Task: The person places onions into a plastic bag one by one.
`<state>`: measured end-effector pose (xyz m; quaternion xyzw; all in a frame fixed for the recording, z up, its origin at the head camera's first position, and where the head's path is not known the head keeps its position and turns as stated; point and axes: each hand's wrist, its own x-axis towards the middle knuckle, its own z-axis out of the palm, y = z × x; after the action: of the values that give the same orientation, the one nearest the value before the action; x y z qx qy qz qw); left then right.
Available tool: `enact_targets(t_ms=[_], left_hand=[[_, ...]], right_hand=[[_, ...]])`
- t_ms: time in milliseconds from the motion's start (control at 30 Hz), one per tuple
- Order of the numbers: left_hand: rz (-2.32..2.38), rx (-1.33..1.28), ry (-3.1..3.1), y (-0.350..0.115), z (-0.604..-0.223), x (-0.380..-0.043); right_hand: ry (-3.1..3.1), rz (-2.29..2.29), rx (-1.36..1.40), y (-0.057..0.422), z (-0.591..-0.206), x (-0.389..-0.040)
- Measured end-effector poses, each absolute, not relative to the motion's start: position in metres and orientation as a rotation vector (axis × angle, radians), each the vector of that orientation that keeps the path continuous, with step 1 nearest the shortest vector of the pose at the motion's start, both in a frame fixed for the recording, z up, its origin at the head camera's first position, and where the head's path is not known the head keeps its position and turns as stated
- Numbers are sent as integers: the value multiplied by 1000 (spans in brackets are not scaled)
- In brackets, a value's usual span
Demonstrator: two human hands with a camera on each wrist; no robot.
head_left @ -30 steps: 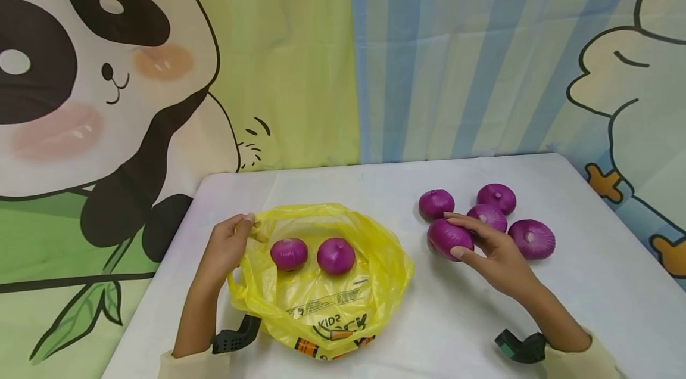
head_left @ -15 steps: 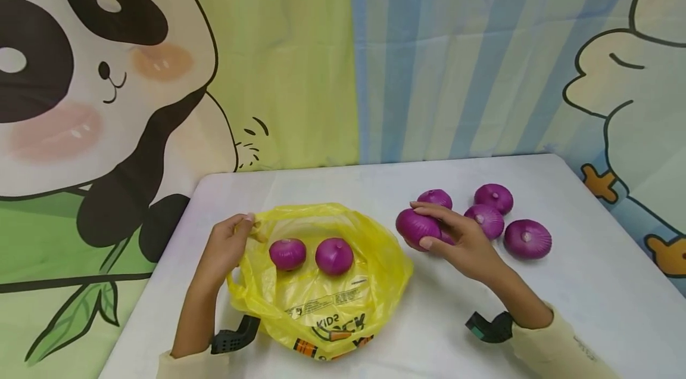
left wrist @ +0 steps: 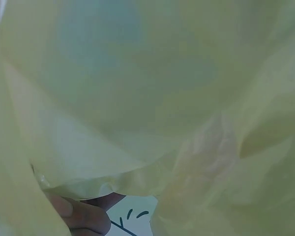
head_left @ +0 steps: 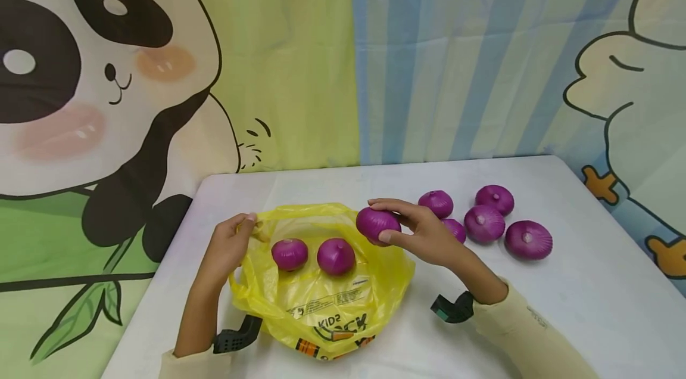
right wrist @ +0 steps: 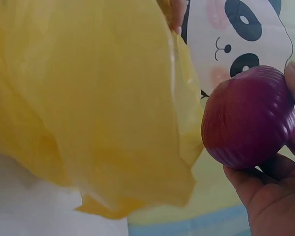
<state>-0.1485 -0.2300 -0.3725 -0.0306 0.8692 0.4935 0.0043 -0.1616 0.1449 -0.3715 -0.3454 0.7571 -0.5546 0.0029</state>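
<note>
A yellow plastic bag (head_left: 327, 292) lies with its mouth spread on the white table. Two purple onions, one on the left (head_left: 289, 254) and one on the right (head_left: 336, 257), sit inside it. At the bag's left rim my left hand (head_left: 230, 245) pinches the plastic; the left wrist view is mostly filled by the bag film. My right hand (head_left: 423, 233) grips another onion (head_left: 377, 224) between thumb and fingers, over the bag's right rim. In the right wrist view this held onion (right wrist: 250, 118) shows beside the raised bag wall (right wrist: 103, 108).
Several more onions, including a large one (head_left: 528, 240) and one at the back (head_left: 495, 199), are grouped on the table (head_left: 589, 283) right of the bag. Behind the table's far edge hangs a printed curtain (head_left: 300, 69) with a panda.
My right hand has carried the onion left from the group to the bag's right rim. My left hand keeps its pinch on the bag with hardly any movement.
</note>
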Motion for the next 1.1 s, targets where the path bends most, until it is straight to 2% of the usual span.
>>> enact_targets(t_ms=[333,600,1100], left_hand=[[1565,-81,2723,-228,-372,-148],[1566,-77,2717,-228,-373,-147],[1574,-64,2737,-225,-377,-150]], right_hand=[[2270,-1657,-1119,115,-368,-173],[2112,-1638,-1310,88,-368,-178],[2123,-1418,-1366,54,-379,-184]])
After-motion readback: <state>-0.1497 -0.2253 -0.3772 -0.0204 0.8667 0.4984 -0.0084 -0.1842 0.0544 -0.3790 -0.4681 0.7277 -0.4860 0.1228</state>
